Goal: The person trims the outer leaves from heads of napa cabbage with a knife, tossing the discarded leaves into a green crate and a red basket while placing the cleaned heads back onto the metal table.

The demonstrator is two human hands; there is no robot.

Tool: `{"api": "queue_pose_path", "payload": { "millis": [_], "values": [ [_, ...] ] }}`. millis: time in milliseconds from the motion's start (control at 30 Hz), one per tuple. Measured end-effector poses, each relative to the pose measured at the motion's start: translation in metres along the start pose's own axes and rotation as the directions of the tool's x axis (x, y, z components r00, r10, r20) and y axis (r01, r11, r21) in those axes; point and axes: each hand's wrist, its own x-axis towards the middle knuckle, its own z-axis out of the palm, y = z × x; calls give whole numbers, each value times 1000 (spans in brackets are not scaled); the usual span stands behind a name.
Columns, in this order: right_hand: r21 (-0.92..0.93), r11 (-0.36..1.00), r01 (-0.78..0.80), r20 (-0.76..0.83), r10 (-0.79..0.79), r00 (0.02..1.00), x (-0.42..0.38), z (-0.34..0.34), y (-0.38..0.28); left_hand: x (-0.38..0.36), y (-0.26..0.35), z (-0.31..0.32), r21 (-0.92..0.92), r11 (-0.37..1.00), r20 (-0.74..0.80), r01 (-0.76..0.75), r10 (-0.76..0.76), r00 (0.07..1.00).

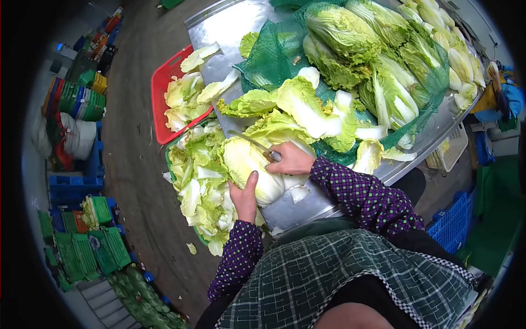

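Observation:
A trimmed napa cabbage (247, 163) lies at the near left edge of the metal table (307, 211). My left hand (245, 202) grips its lower side, thumb up along the leaves and the other fingers mostly hidden beneath. In my right hand (294, 159) is a knife (256, 143), its handle inside the closed fingers and its blade reaching left over the top of the cabbage. Loose pale-green leaves (298, 104) lie just beyond the cabbage. A small white scrap (299, 193) sits below my right wrist.
Whole napa cabbages (345, 38) rest in a green mesh bag (266, 68) on the table's far side. A red crate (159, 104) and a heap of trimmed leaves (200, 181) stand by the left edge. Stacked green crates (76, 255) line the floor at far left.

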Motion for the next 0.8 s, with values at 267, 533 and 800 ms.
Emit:
{"api": "queue_pose_path", "payload": {
  "millis": [267,533,800],
  "values": [
    [-231,965,126,-131,-160,978,16,9,35,2,4,7,61,997,-26,-40,42,999],
    [-273,962,16,-185,-68,980,5,49,23,-8,15,8,231,972,-163,-33,73,984],
    [28,982,-186,-172,188,967,-7,21,9,3,2,2,26,999,-68,-39,41,997]
  ]
}}
